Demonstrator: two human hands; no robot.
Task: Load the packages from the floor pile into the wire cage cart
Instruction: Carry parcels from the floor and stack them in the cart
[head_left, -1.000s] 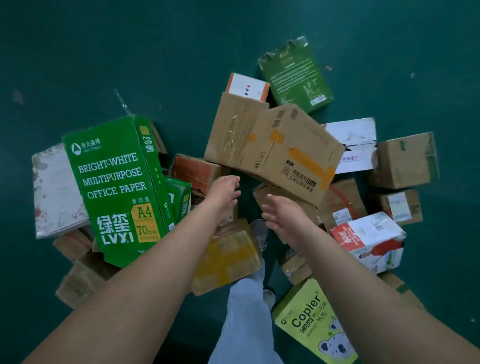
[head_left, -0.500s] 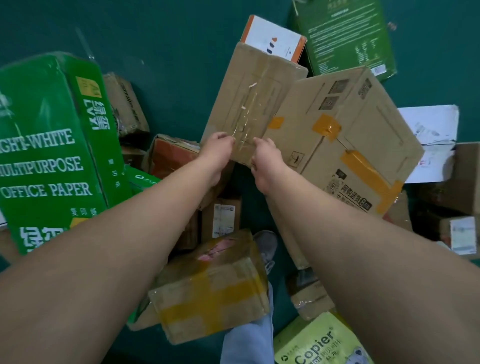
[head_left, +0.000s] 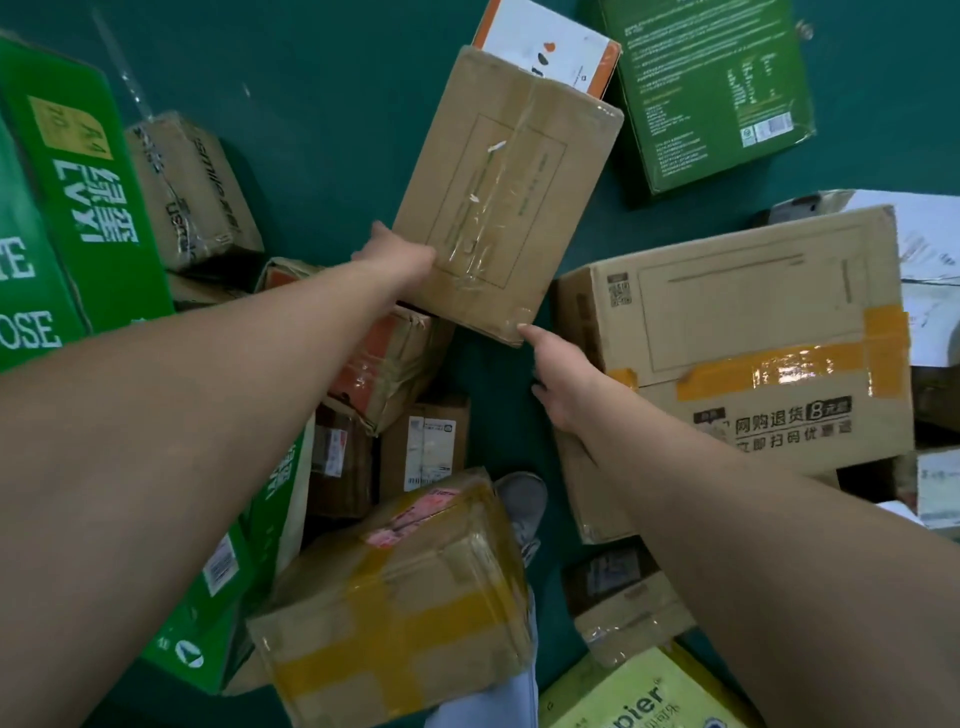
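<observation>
Teal floor (head_left: 322, 156) was littered with taped packages. One brown box (head_left: 509, 192) was gripped at its near left corner by the left hand (head_left: 400, 260); its right corner was touched by the right hand (head_left: 561, 384), fingers loosely extended.

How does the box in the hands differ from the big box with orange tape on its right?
The held box is smaller, sealed with clear tape; the big box bears orange tape and black print. The held box is gripped by the left hand, the right hand touching its corner; the big box lies untouched. Both are brown cardboard.
</observation>
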